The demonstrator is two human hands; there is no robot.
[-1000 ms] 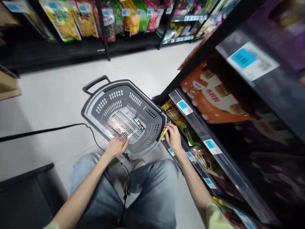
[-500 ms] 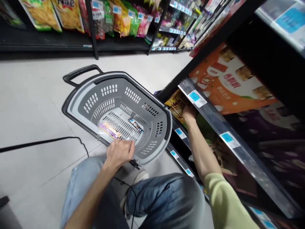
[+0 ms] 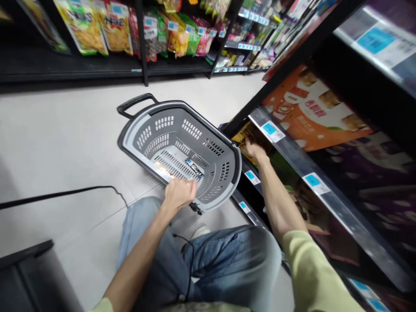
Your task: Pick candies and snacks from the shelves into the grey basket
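My left hand point(image 3: 180, 191) is closed around the near rim of a grey shopping basket point(image 3: 195, 125) with a perforated wall and a black handle. Inside the basket lie a small dark packet point(image 3: 195, 168) and a shiny orange-and-white packet point(image 3: 163, 169), the latter partly hidden by the rim. At the right, my right hand point(image 3: 255, 150) reaches into a low shelf, at a yellow package point(image 3: 241, 137) with dark print. Blur and shadow hide most of its fingers, so whether it grips the package is unclear.
A metal shelf edge point(image 3: 286, 145) with price tags runs just above my right forearm. Orange drink boxes point(image 3: 313, 110) stand on that shelf. Across the aisle hang snack bags point(image 3: 82, 26). A black cable point(image 3: 65, 191) crosses the floor, and a dark box-like object point(image 3: 35, 277) is at lower left.
The view has shifted, so the basket and my left hand appear further right. My right hand has drawn back slightly from the shelf's depth, showing more of itself. My left hand keeps its hold.
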